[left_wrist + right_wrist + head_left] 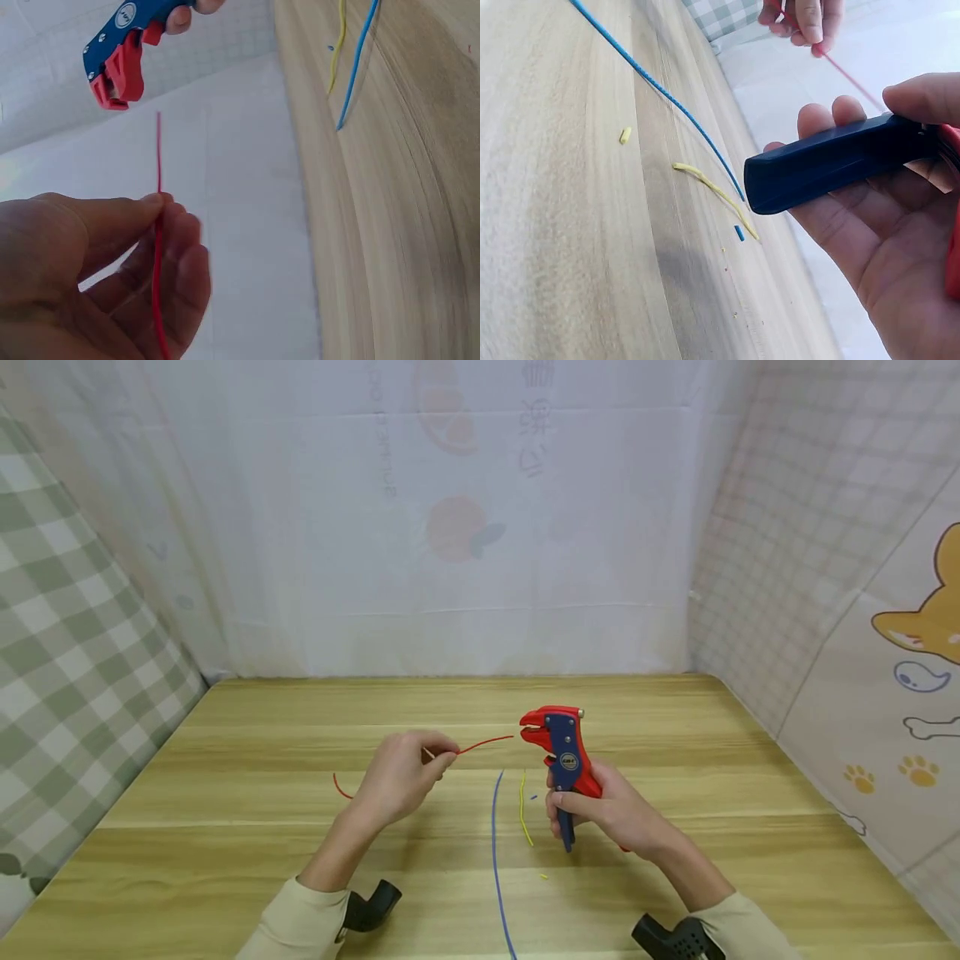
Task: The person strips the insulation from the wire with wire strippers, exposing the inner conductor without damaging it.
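One thin red wire [157, 255], pinched in the left hand [401, 779], ends just short of the red-and-navy wire stripper [567, 750] gripped by the right hand [617, 812], above the wood-grain table [195, 827] between its side edges.

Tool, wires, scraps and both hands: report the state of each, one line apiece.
Left hand: pinching the red wire
Right hand: gripping the tool
Tool: upright, jaws slightly parted
Red wire: held, tip just short of the tool
Blue wire: curved, lying on the table
Yellow wire: bent, lying on the table
Blue scrap: cut off, loose
Yellow scrap: cut off, loose
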`<state>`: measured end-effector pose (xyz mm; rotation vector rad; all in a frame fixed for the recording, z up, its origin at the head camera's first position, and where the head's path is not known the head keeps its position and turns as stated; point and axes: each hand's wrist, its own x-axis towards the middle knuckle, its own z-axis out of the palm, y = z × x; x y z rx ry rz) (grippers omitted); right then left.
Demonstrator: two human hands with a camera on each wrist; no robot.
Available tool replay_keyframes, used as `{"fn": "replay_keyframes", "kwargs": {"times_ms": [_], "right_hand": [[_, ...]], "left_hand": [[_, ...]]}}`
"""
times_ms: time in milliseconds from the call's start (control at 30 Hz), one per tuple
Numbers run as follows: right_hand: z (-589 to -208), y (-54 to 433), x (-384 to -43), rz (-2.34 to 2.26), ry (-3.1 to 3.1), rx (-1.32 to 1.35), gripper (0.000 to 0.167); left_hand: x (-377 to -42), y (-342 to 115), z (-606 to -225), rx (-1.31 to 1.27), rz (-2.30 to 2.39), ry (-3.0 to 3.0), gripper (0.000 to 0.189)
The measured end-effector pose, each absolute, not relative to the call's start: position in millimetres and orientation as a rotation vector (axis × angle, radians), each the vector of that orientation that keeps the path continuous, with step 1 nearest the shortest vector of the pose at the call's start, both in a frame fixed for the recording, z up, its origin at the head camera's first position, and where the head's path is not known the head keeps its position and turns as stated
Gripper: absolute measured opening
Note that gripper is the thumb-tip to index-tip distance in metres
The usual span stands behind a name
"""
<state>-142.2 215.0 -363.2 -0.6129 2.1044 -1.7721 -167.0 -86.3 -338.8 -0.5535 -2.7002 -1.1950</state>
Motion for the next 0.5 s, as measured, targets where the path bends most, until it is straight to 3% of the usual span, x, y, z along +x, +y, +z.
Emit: {"fn": "replay_keyframes", "kwargs": {"times_ms": [500], "right_hand": [[-367.8,220.5,-144.2,-1.749,2.039,-0.690,0.037]], "left_hand": [[-165.2,-85.0,-332.9,-0.571,-1.367,-2.633,0.010]]}}
